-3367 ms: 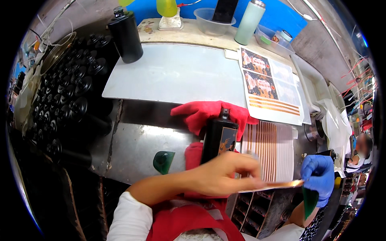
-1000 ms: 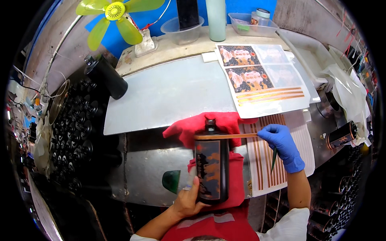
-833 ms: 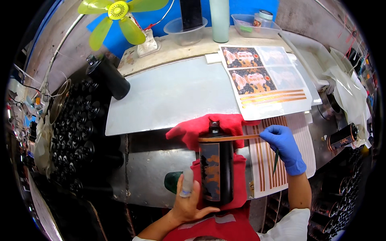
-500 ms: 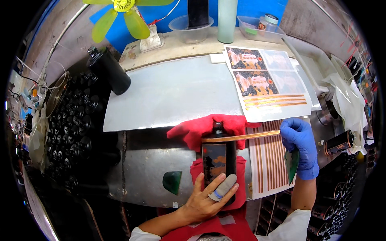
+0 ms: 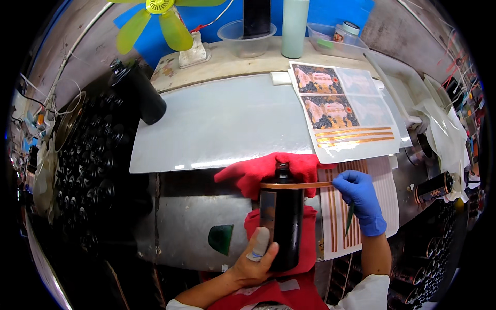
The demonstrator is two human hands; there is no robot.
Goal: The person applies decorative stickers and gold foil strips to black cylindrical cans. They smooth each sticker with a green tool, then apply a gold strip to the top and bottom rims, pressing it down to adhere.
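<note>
A dark bottle (image 5: 281, 217) lies on a red cloth (image 5: 263, 173), its neck pointing away from me. My left hand (image 5: 253, 261), with a white wrap on one finger, grips the bottle's base end. My right hand (image 5: 361, 199), in a blue glove, pinches one end of a thin copper-coloured strip (image 5: 297, 184) that crosses the bottle's shoulder. A sheet of several more copper strips (image 5: 343, 217) lies under my right hand.
A grey board (image 5: 222, 124) covers the bench. A sheet of printed labels (image 5: 341, 111) lies at its right. A black bottle (image 5: 137, 93) stands at left above a crate of dark bottles (image 5: 88, 170). A yellow fan (image 5: 157, 20), tub and containers line the back.
My right hand carried the copper strip from low right up across the bottle's shoulder. The bottle has turned under my left hand, so its printed label faces away now.
</note>
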